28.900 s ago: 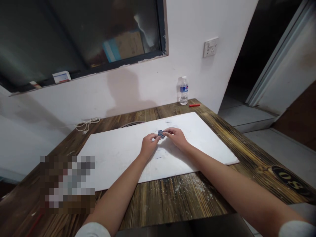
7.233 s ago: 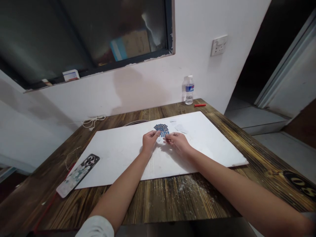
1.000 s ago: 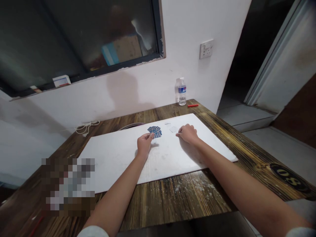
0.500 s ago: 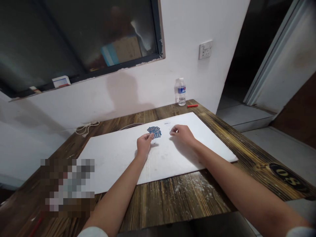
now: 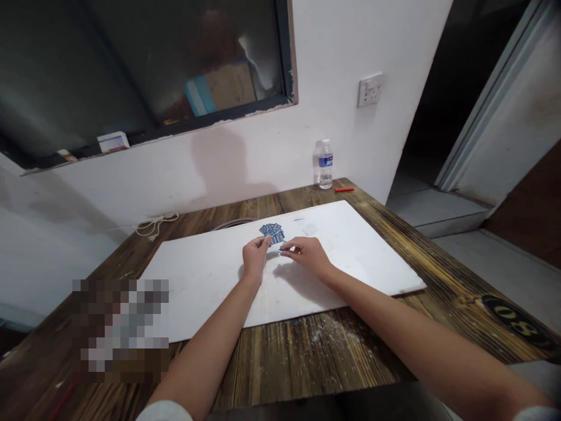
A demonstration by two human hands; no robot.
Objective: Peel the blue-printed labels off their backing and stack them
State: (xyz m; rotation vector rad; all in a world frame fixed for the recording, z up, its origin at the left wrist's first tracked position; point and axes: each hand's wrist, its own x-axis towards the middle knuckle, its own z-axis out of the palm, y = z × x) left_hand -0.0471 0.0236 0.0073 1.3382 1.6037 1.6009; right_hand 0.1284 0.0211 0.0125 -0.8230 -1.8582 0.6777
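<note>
A small fan of blue patterned cards is pinched at its lower left between the thumb and fingers of my left hand, over the white board. Just right of the cards, my right hand has thumb and fingertips pressed together on a small thin piece, pale or bluish, too small to name. Its fingertips are close to the fan's lower right edge. Faint dark marks show on the board beyond my right hand.
A water bottle and a red stick-like object are at the wooden table's back right. A white cord lies at the back left. Part of the left side is pixelated.
My right hand has moved left and slightly nearer to me, from the marks on the board to the edge of the card fan. My left hand still holds the fan in nearly the same place.
</note>
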